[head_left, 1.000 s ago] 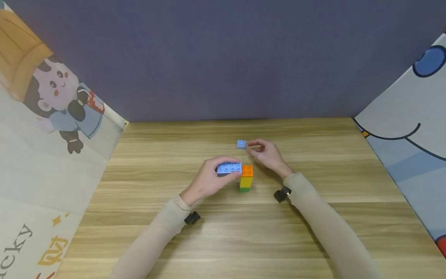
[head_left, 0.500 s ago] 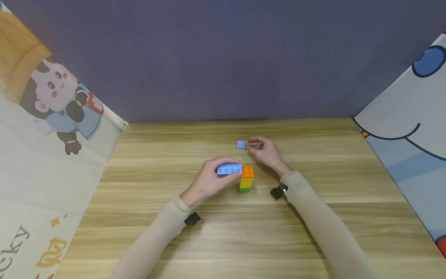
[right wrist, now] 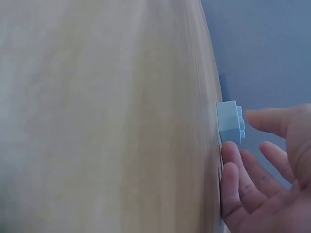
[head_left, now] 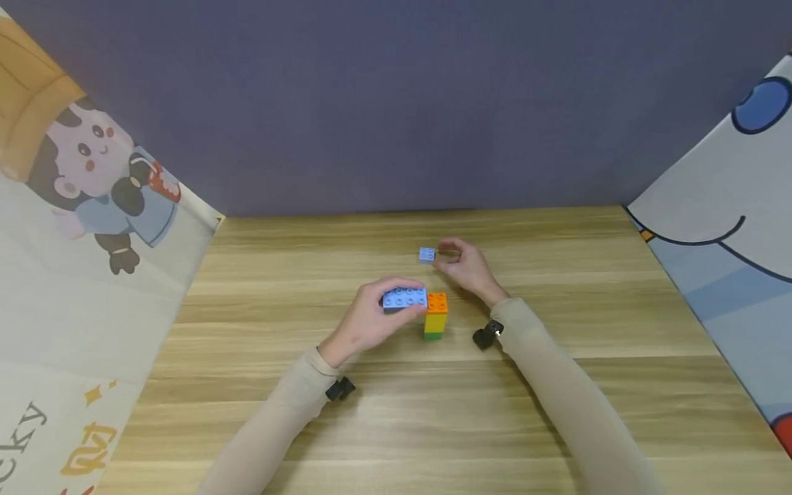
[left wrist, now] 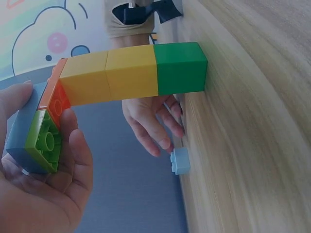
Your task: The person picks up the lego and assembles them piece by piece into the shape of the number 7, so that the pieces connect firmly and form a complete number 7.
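My left hand (head_left: 365, 320) grips a blue brick (head_left: 405, 298) at the top of a small brick tower. Under that blue brick, the left wrist view shows a lime green brick (left wrist: 44, 141) beside an orange brick (left wrist: 54, 97). Below the orange one come two yellow bricks (left wrist: 109, 73) and a dark green brick (left wrist: 181, 68) standing on the table. My right hand (head_left: 471, 268) is further back, its fingers bent loosely and spread beside a small light blue brick (right wrist: 230, 122). Thumb and fingertips are close to that brick; whether any touch it I cannot tell.
The wooden table (head_left: 495, 419) ends at a dark blue-grey panel (head_left: 421, 110) behind the small brick. Printed cloth panels stand at the left (head_left: 74, 295) and right (head_left: 724, 275). A black wrist device (head_left: 487, 335) is strapped at the right sleeve, another (head_left: 340, 389) at the left.
My right hand has shifted slightly left and back, closer around the small light blue brick. My left hand keeps its grip at the tower; the view has shifted slightly.
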`<state>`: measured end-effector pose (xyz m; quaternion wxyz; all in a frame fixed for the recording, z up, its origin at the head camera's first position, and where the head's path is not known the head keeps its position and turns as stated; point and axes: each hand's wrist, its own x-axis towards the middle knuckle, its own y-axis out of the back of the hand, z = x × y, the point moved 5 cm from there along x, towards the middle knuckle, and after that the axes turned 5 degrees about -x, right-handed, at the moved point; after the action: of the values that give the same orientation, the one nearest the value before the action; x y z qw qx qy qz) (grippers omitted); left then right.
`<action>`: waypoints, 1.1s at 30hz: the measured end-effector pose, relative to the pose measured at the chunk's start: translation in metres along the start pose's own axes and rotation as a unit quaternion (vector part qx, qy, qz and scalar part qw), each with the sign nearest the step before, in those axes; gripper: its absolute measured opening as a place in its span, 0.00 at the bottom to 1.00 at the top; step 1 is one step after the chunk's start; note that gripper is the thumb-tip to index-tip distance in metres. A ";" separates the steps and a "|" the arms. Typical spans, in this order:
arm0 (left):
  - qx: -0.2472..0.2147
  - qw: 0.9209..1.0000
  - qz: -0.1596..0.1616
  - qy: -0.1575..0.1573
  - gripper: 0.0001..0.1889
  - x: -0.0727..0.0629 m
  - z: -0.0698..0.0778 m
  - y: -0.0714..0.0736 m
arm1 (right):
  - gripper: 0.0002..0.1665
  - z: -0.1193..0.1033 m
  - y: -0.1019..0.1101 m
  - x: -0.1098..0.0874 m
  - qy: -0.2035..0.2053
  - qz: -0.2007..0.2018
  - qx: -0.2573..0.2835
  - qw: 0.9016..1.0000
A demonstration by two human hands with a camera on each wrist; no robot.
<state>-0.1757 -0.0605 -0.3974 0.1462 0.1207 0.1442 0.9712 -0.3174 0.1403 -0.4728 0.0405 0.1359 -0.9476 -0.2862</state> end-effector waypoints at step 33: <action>-0.022 0.999 -0.026 -0.005 0.19 -0.016 0.001 0.005 | 0.25 -0.008 -0.017 -0.010 0.001 0.023 -0.049 0.999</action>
<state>-0.1619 -0.0702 -0.3983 0.1744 0.1186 0.1253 0.9694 -0.3031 0.1256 -0.4754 0.0546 0.1125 -0.9351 -0.3316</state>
